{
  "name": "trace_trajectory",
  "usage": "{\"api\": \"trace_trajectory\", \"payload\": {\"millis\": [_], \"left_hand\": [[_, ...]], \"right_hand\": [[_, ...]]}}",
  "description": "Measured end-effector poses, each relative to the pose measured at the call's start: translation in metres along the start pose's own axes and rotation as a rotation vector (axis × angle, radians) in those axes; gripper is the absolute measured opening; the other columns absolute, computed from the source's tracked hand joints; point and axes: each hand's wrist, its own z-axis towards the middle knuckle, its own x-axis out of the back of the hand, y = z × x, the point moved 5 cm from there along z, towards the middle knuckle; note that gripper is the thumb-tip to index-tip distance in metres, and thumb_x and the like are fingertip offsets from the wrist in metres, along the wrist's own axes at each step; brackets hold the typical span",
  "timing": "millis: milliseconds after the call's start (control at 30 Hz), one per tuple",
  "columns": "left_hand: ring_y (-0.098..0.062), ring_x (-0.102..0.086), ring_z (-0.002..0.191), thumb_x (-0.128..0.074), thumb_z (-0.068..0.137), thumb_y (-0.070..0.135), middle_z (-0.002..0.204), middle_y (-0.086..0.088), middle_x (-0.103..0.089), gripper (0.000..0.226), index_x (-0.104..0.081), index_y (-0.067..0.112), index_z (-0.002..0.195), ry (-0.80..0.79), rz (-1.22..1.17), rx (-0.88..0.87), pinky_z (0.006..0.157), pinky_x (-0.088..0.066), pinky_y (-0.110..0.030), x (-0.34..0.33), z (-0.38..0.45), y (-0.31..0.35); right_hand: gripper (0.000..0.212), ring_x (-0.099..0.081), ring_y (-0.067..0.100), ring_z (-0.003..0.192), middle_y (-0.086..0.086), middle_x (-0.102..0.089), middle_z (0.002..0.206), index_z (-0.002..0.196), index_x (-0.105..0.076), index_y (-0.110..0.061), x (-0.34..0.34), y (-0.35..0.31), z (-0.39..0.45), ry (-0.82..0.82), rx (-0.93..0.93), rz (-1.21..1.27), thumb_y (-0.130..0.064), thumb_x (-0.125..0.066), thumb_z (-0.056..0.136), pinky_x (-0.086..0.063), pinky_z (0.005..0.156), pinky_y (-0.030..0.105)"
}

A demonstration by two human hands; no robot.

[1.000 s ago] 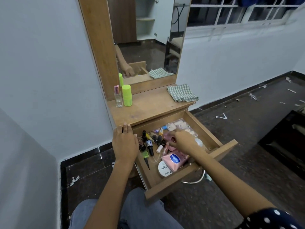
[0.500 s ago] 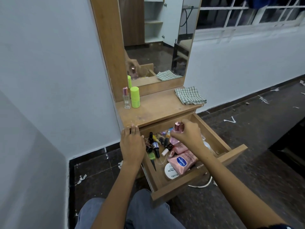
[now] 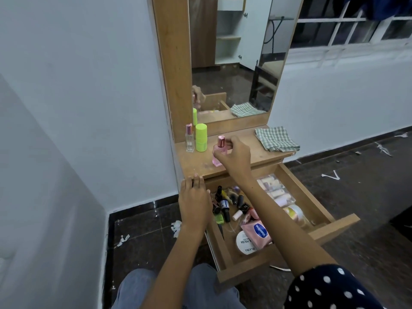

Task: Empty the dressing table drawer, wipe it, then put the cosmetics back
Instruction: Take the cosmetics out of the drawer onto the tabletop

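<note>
The wooden drawer (image 3: 334,229) stands pulled out and holds several cosmetics: dark nail polish bottles (image 3: 225,204), a pink Vaseline tube (image 3: 258,233), a white round tub (image 3: 245,244) and a clear box of small rolls (image 3: 275,191). My right hand (image 3: 235,156) grips a pink perfume bottle (image 3: 219,152) with a rose cap, upright on the dressing table top (image 3: 256,157). My left hand (image 3: 195,201) rests flat on the drawer's left rim by the table edge. A clear bottle (image 3: 189,139) and a lime green stick (image 3: 201,137) stand at the table's back left.
A folded green checked cloth (image 3: 276,139) lies at the table's right end. The mirror (image 3: 236,54) rises behind the top. A white wall closes in on the left. The dark tiled floor (image 3: 356,188) carries scattered paper scraps. My knees (image 3: 178,291) are below the drawer.
My right hand has lifted the pink perfume bottle out of the drawer and carried it up onto the table top. My left hand has stayed on the drawer rim.
</note>
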Motion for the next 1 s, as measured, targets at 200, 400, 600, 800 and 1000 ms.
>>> {"api": "trace_trajectory", "payload": {"millis": [200,400,600,800,1000], "left_hand": [[-0.03,-0.058,0.109,-0.068,0.079,0.026,0.118,-0.015,-0.065,0.046,-0.064,-0.001,0.117,0.047,-0.007,-0.015,0.097,-0.046,-0.041,-0.006,0.001,0.0],[-0.029,-0.061,0.104,-0.074,0.073,0.025,0.113,-0.015,-0.068,0.046,-0.067,-0.001,0.111,0.099,-0.014,-0.024,0.094,-0.049,-0.04,-0.006,0.001,-0.001],[-0.03,-0.062,0.103,-0.078,0.069,0.025,0.11,-0.015,-0.069,0.049,-0.068,-0.001,0.109,0.111,-0.033,-0.031,0.092,-0.051,-0.04,-0.006,0.001,-0.001],[-0.03,-0.06,0.106,-0.075,0.071,0.021,0.114,-0.014,-0.067,0.048,-0.066,0.0,0.113,0.09,-0.051,-0.046,0.094,-0.049,-0.041,-0.007,0.0,-0.004],[-0.028,-0.057,0.11,-0.07,0.076,0.018,0.119,-0.013,-0.065,0.047,-0.063,0.001,0.119,0.067,-0.065,-0.055,0.097,-0.047,-0.041,-0.006,0.0,-0.005]], "right_hand": [[0.042,-0.056,0.015,0.085,0.001,-0.063,0.097,0.103,-0.058,-0.015,-0.018,0.024,-0.009,0.003,-0.039,-0.064,-0.024,-0.08,0.069,-0.045,0.071,0.031],[0.04,-0.054,0.02,0.089,0.008,-0.06,0.099,0.104,-0.06,-0.006,-0.038,0.028,0.007,0.034,-0.094,-0.057,-0.022,-0.079,0.073,-0.04,0.073,0.026],[0.039,-0.055,0.023,0.091,0.011,-0.061,0.099,0.1,-0.061,-0.003,-0.058,0.038,0.03,0.069,-0.147,-0.034,-0.02,-0.081,0.071,-0.042,0.073,0.029],[0.043,-0.057,0.023,0.093,0.009,-0.064,0.1,0.105,-0.064,-0.005,-0.066,0.047,0.044,0.004,-0.167,-0.074,-0.023,-0.081,0.07,-0.043,0.074,0.029],[0.042,-0.057,0.013,0.094,0.007,-0.063,0.107,0.11,-0.064,-0.007,-0.02,0.04,0.012,-0.089,-0.014,-0.134,-0.006,-0.077,0.071,-0.051,0.083,0.029]]}}
